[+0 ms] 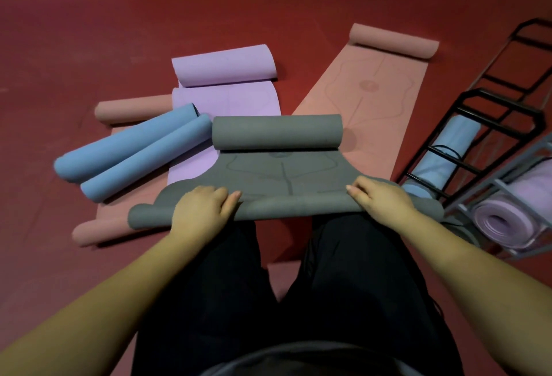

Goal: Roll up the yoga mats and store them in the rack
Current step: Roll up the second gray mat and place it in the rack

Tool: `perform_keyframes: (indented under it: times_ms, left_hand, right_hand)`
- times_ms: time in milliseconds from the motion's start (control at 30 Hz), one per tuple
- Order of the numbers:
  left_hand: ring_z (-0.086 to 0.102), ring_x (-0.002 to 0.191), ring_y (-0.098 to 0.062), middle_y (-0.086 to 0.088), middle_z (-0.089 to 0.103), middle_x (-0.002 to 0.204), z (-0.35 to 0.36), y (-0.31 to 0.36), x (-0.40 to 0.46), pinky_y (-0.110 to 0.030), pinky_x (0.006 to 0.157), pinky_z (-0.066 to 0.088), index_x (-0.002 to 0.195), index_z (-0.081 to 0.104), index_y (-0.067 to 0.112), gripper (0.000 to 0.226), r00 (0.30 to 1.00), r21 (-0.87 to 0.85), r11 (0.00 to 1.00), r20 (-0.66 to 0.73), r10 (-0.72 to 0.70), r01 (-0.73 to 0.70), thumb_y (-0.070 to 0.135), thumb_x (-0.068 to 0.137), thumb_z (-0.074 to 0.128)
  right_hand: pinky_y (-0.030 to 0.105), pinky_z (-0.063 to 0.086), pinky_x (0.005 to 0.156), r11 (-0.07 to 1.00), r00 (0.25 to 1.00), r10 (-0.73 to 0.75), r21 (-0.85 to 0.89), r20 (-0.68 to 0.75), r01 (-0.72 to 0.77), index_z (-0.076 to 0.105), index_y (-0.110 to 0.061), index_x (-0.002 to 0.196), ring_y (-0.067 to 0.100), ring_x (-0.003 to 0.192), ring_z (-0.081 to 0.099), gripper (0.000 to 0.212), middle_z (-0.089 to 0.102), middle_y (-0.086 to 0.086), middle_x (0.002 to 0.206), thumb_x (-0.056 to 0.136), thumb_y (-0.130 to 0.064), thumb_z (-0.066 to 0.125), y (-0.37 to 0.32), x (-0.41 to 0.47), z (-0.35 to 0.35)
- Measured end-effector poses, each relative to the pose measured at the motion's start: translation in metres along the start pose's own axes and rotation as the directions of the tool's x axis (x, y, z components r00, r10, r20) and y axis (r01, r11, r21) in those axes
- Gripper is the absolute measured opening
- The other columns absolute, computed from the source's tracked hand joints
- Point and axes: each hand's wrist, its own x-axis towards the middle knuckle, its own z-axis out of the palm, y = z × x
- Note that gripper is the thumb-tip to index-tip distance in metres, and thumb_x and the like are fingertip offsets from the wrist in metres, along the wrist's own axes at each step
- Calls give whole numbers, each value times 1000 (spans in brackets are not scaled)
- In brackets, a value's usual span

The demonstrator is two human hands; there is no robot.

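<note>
Dark trousers (298,301) fill the foreground, and just beyond them the near edge of the grey yoga mat (283,172) is curled over and held down by both hands. On the left hand (200,208) and the right hand (382,199) the fingers are bent over the starting roll, thumbs pointing inward. The mat's far end is already coiled, lying on the pink mat (373,92) spread over the red floor (89,47). It is judged soft, light and springy, best gripped near both side edges so the roll stays even. Only alignment lines are printed on it; no brand or writing can be read. At the right, the black rack (490,101) holds a blue roll.
</note>
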Motion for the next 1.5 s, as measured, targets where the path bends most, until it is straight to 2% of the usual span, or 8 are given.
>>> perform_keyframes:
  times_ms: [300, 533, 600, 800, 967, 1200, 1367, 1500]
  left_hand:
    - [51, 77, -33, -8, 54, 81, 20, -8, -15, -40, 69, 41, 72, 64, 17, 50, 997, 160, 986, -72, -26, 37, 53, 92, 35]
    - [59, 95, -36, -10, 65, 97, 6, -20, 21, -41, 73, 47, 110, 66, 20, 62, 973, 147, 989, 224, -47, 14, 50, 99, 13]
    - [60, 103, -36, -13, 67, 105, 7, -21, 34, -43, 83, 48, 102, 60, 16, 51, 957, 39, 994, 269, -108, 101, 49, 105, 20]
    - [53, 116, -30, -12, 62, 124, 4, -22, 59, -38, 95, 40, 110, 66, 19, 51, 872, 6, 982, 460, -169, 188, 47, 105, 24]
    - [53, 114, -31, -15, 61, 127, 3, -20, 64, -36, 96, 38, 112, 67, 15, 48, 840, 26, 974, 503, -207, 224, 41, 105, 27]
    - [55, 117, -31, -16, 59, 132, 8, -26, 79, -34, 98, 40, 118, 65, 12, 54, 769, -47, 952, 602, -215, 303, 52, 103, 33]
    - [54, 114, -32, -14, 61, 124, 17, -27, 83, -37, 96, 43, 97, 62, 24, 37, 824, -93, 950, 527, -207, 298, 51, 101, 39]
    - [51, 107, -37, -17, 61, 106, 23, -15, 69, -42, 86, 45, 101, 73, 12, 52, 936, 72, 976, 276, -217, 205, 49, 103, 37]
  right_hand:
    - [33, 25, 64, 999, 999, 6, 32, -54, -5, 47, -22, 61, 22, 78, 47, 46, 46, -2, 71, 99, -47, 50, -1, 19, -5]
    - [34, 34, 66, 991, 989, 136, 3, 54, -136, 61, -15, 80, 25, 79, 51, 47, 54, 1, 72, 96, -57, 46, -9, 35, -16]
    - [35, 36, 68, 989, 987, 142, 21, 82, -144, 58, -15, 75, 28, 82, 52, 47, 54, 5, 76, 97, -55, 47, -10, 40, -17]
    - [34, 29, 64, 989, 989, 46, -136, -140, -65, 68, -7, 81, 32, 91, 58, 52, 60, 12, 90, 99, -50, 46, -12, 30, -7]
    - [38, 44, 66, 993, 936, -79, -112, -344, 42, 67, -11, 76, 33, 83, 60, 32, 66, 9, 77, 91, -40, 65, -3, 8, 5]
    - [35, 29, 61, 1000, 930, -3, -23, -367, -6, 53, -15, 69, 31, 78, 56, 39, 56, 7, 72, 96, -43, 55, -3, 10, 13]
    - [36, 35, 66, 985, 986, 141, -90, -94, -149, 63, -8, 90, 35, 92, 61, 45, 66, 19, 97, 105, -39, 34, -5, 43, 6]
    - [35, 39, 81, 982, 961, 181, -90, 209, -166, 61, -11, 118, 33, 110, 57, 44, 62, 17, 122, 106, -38, 29, -6, 63, -9]
